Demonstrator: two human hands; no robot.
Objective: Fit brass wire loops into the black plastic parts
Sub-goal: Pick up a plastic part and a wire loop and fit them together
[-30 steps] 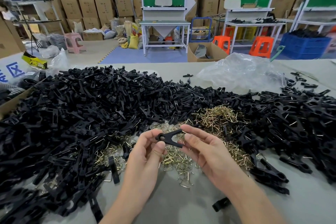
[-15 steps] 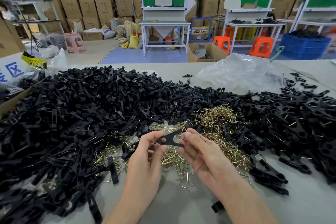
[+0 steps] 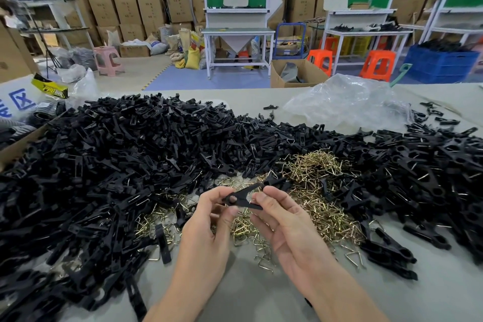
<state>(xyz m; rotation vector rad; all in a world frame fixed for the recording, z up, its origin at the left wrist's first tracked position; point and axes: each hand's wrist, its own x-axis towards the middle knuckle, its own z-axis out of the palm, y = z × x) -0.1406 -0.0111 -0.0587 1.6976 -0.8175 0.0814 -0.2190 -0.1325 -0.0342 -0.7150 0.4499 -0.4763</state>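
Note:
Both hands hold one black plastic part [image 3: 241, 197], a V-shaped clip with a round eye at its left end. My left hand [image 3: 209, 222] pinches the eye end between thumb and fingers. My right hand [image 3: 285, 222] pinches the clip's open legs with its fingertips; a brass wire loop shows faintly between them. Behind and under the hands lies a heap of loose brass wire loops [image 3: 313, 191]. A large pile of black plastic parts [image 3: 117, 165] covers the table's left, and another pile of black parts [image 3: 431, 172] lies on the right.
The grey table [image 3: 261, 295] shows bare in front of my wrists. A crumpled clear plastic bag [image 3: 347, 102] lies at the back right. A cardboard box edge [image 3: 21, 144] sits at the far left. Benches, stools and stacked cartons stand beyond the table.
The clip has tilted so its open legs point up and to the right. My right hand's fingertips shifted along the legs; both hands stay in the same place.

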